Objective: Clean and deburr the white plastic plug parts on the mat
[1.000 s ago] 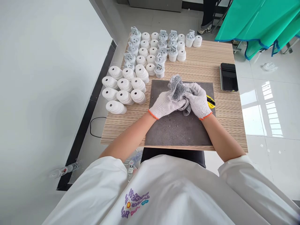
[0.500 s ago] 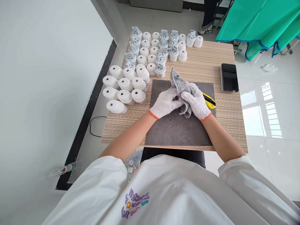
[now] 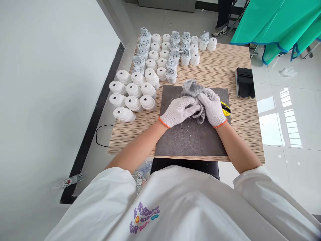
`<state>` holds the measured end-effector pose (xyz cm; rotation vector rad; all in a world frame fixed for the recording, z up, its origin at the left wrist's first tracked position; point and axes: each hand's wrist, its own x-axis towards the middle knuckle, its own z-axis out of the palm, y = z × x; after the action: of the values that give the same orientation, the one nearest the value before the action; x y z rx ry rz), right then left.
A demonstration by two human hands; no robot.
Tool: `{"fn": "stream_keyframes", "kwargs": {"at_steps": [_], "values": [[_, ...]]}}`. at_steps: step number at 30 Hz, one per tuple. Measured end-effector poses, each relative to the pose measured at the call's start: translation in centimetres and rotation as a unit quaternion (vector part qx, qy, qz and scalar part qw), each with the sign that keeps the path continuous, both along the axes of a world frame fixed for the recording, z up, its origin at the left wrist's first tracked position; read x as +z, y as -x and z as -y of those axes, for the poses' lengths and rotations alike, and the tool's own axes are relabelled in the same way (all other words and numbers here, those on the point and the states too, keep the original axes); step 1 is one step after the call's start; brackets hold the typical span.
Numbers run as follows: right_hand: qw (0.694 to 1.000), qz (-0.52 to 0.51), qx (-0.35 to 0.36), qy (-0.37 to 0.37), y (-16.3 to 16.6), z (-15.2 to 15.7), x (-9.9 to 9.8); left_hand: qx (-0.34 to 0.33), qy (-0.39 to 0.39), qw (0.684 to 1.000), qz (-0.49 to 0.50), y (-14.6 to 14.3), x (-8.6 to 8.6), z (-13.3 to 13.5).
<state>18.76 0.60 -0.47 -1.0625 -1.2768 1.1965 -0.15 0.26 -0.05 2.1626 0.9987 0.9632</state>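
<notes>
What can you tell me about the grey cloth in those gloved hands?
The grey cloth looks soft and textile-like, speckled in lighter and darker grey. It is bunched up, its upper part motion-blurred, with a curled fold hanging at the lower end. The left hand and right hand hold it over the dark mat. Whether its folds hide anything can't be seen.

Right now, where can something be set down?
Bare tabletop lies between the white fittings and the black-screened device, and between device and right forearm. The dark mat bears only specks in its near half. Crowded: around the fittings, and the mat's far half, where left hand and right hand hold gray cloth by a utility knife.
</notes>
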Motion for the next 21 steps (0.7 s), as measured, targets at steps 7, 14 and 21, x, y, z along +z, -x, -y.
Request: {"fn": "stream_keyframes", "kwargs": {"at_steps": [7, 14, 21], "values": [[0.999, 0.002, 0.040, 0.007, 0.3, 0.5, 0.7, 0.021, -0.007, 1.000, -0.006, -0.1, -0.3, -0.3], [1.000, 0.021, -0.006, 0.008, 0.1, 0.4, 0.6, 0.058, -0.009, 0.996, -0.064, -0.3, -0.6, -0.1], [0.999, 0.007, -0.031, 0.009, 0.1, -0.2, -0.3, -0.012, 0.000, 0.999, -0.031, 0.0, 0.1, 0.1]]}}
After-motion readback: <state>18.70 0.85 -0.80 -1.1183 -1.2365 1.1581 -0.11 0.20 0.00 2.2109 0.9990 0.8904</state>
